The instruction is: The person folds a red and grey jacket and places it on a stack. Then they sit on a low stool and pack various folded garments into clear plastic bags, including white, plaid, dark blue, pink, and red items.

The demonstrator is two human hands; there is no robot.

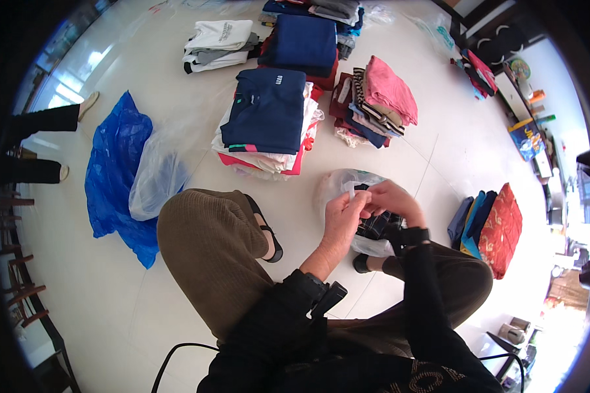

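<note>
A translucent plastic bag [330, 182] stands on the tiled floor between my feet, with dark plaid cloth [373, 226] inside it. Above its mouth my left hand [343, 213] pinches a whitish twist of the plastic between thumb and fingers. My right hand [392, 199] meets it from the right, its fingers closed at the same spot and partly hiding the grip. Just beyond the bag sits a stack of folded clothes topped by a navy shirt [270, 110]. Another stack, with a pink garment [388, 88] on top, leans farther right.
To my left lie a blue plastic sheet or bag [113, 186] and a clear plastic bag [155, 184]. Folded clothes [499, 231] rest beyond my right knee. White shirts [221, 37] and navy garments [302, 42] are piled farther off. Another person's legs [44, 120] show at the left.
</note>
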